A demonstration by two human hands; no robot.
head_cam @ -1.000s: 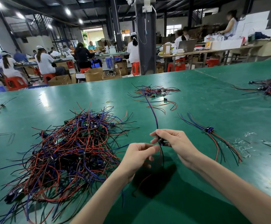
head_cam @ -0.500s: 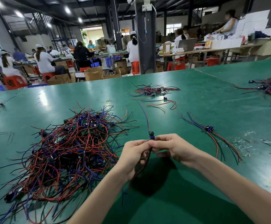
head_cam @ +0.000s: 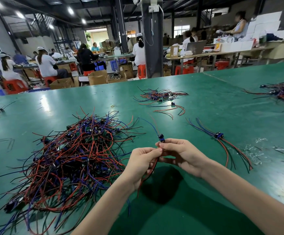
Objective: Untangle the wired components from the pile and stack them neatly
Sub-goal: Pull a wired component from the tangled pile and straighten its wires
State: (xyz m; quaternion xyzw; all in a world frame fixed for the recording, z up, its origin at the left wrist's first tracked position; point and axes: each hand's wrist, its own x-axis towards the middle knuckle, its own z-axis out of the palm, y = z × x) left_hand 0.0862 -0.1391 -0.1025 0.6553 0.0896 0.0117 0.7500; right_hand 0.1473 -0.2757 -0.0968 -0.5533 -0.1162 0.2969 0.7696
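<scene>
Smoothing the thin wires straight looks like the step in hand: the left hand (head_cam: 143, 160) pinches the limp red and black strands, and the right hand (head_cam: 180, 155) pinches just under the boxy blue part (head_cam: 161, 138), held above the glossy green table (head_cam: 205, 116) between the tangled pile (head_cam: 73, 155) and the neat bundle (head_cam: 218, 135). A gentle, even pull should avoid kinks.

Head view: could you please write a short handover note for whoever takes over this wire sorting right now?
Left hand: pinches the red wires of one wired component, held above the table.
Right hand: pinches the same component just below its blue block.
Done: a small aligned stack lies right of the hands.
To do: add this one to it, then work through the big tangled pile on the left.
</scene>
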